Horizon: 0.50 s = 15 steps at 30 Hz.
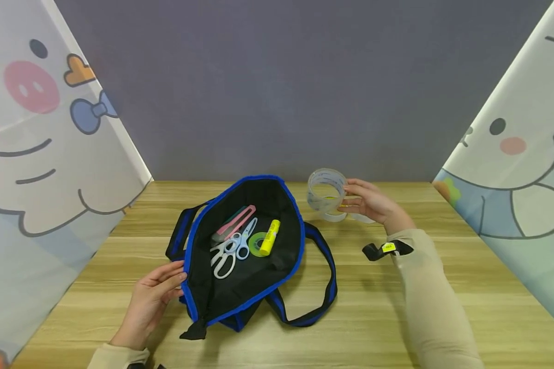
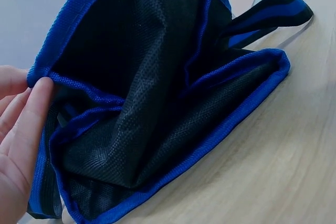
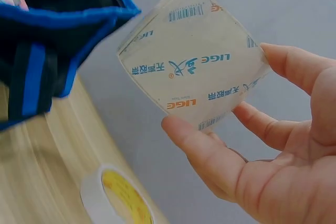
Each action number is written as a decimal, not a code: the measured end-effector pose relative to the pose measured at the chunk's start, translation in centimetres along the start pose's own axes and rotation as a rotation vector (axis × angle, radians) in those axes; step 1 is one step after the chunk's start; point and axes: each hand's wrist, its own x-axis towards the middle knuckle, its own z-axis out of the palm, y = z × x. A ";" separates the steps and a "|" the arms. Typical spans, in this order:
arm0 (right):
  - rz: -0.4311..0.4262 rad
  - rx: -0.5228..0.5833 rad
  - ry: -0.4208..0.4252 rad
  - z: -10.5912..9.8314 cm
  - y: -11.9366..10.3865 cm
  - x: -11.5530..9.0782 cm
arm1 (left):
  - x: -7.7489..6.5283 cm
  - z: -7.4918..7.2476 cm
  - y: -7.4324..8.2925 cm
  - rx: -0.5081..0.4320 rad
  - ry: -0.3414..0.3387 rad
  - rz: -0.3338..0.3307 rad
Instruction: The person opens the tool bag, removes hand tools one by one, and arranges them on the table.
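My left hand (image 1: 150,292) pinches the blue-edged rim of a black fabric bag (image 1: 264,197), whose mouth gapes upward. In the left wrist view the thumb (image 2: 38,121) lies against a corner of the blue trim (image 2: 68,17). Raised off the table to the bag's right, a wide roll of clear packing tape (image 3: 194,56) is held between the fingers and thumb of my right hand (image 1: 371,202). Inside the bag are a yellow glue stick (image 1: 270,237), a green tape roll (image 1: 254,245), blue-handled scissors (image 1: 246,240), white-handled scissors (image 1: 223,265) and a pink cutter (image 1: 237,223).
Below the held tape, a white tape roll (image 3: 97,198) with a yellow inner core stands on the wooden table (image 1: 374,318). Another pale item (image 1: 362,218) lies partly behind the right hand. A bag strap (image 1: 330,279) loops out rightward. A grey panel (image 1: 277,92) rises behind.
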 end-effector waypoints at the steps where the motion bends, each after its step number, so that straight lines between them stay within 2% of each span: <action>1: 0.002 0.005 0.010 -0.4 0.1 -0.1 | 0.1 0.0 0.0 0.000 0.000 -0.002; 10: 0.013 0.030 0.091 -3.2 0.9 -1.5 | 0.1 -0.2 -0.3 -0.018 -0.017 0.001; 15: 0.002 0.117 0.108 -4.7 1.2 -2.1 | 0.0 -0.3 -0.3 0.023 0.011 -0.024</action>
